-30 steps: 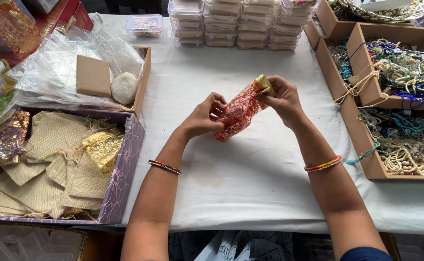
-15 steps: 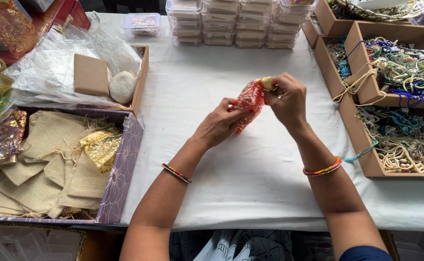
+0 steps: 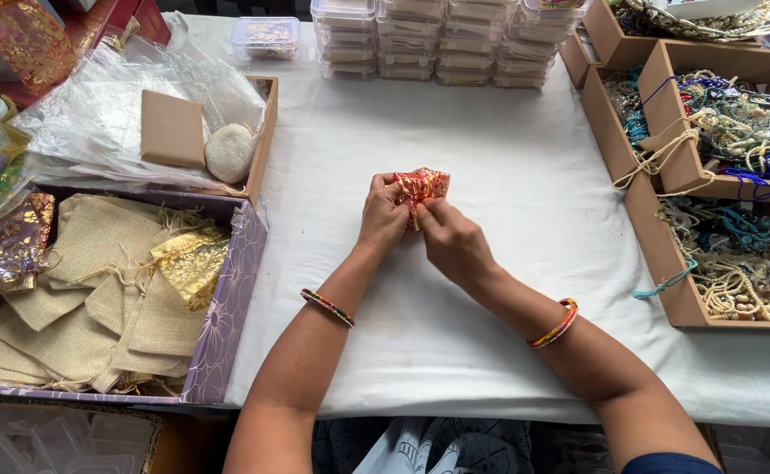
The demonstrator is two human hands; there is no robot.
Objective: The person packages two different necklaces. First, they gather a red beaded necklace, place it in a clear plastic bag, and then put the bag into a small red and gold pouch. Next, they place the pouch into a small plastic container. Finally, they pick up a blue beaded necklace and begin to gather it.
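Note:
A small red and gold organza pouch [image 3: 422,184] is pinched between both my hands above the white tablecloth [image 3: 508,175] at the table's middle. My left hand [image 3: 382,213] grips its left side, fingers curled over the fabric. My right hand [image 3: 449,239] holds its lower right edge, thumb and fingers closed on it. The two hands touch each other. Each wrist wears a striped bangle. What lies inside the pouch is hidden.
A purple box [image 3: 227,307] of burlap and gold pouches sits at the left. Behind it is a cardboard tray [image 3: 265,132] with plastic wrap, a small brown box and a pale stone. Stacked clear cases [image 3: 438,44] line the back. Cardboard boxes [image 3: 666,263] of beaded jewellery fill the right.
The pouch and both hands have moved left and closer to me. The pouch, stretched out long before, is now bunched short between the hands.

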